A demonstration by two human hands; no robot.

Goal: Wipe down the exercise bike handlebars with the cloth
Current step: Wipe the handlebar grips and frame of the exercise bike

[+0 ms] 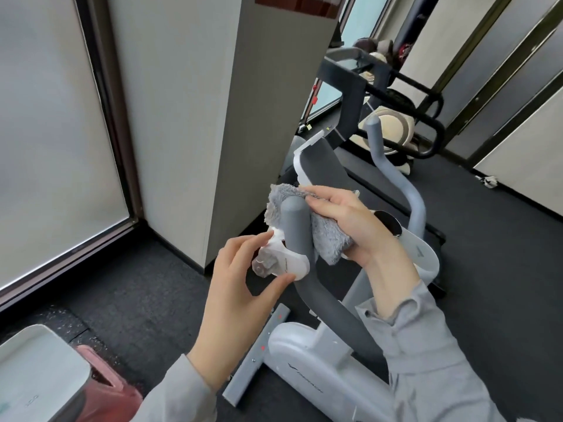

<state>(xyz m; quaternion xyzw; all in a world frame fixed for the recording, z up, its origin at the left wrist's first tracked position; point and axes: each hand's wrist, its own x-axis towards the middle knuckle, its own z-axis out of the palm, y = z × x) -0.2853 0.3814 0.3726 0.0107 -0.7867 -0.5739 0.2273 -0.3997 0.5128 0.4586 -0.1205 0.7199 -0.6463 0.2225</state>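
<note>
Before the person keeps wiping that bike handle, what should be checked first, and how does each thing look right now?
1. Cloth held firmly in the right hand: ok.
2. Cloth touching the near handlebar: ok, it wraps behind the grip's tip.
3. Left hand steadying the bike: ok, fingers on the white clamp beside the bar.
4. Lower part of the grip covered by the cloth: not ok, it is bare.
5. Far handlebar wiped: cannot tell.
6. Cloth clean or damp: cannot tell.
</note>
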